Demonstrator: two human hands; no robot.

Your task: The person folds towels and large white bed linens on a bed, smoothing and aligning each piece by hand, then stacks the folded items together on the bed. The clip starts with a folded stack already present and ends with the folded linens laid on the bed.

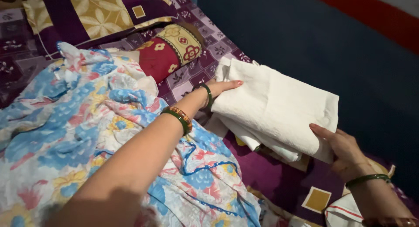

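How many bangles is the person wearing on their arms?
3 show clearly: a thin green bangle at the left wrist, a green-and-orange bangle further up that forearm, and a green bangle on the right wrist. Another may sit at the frame's bottom edge.

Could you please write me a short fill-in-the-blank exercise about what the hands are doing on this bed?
1. Both hands hold a folded cloth whose colour is ____.
2. The left hand wears ____ bangles on its wrist.
3. The floral sheet lies under the ____ arm.
4. The right hand grips the cloth's ____ corner.

Missing words: white; green; left; lower
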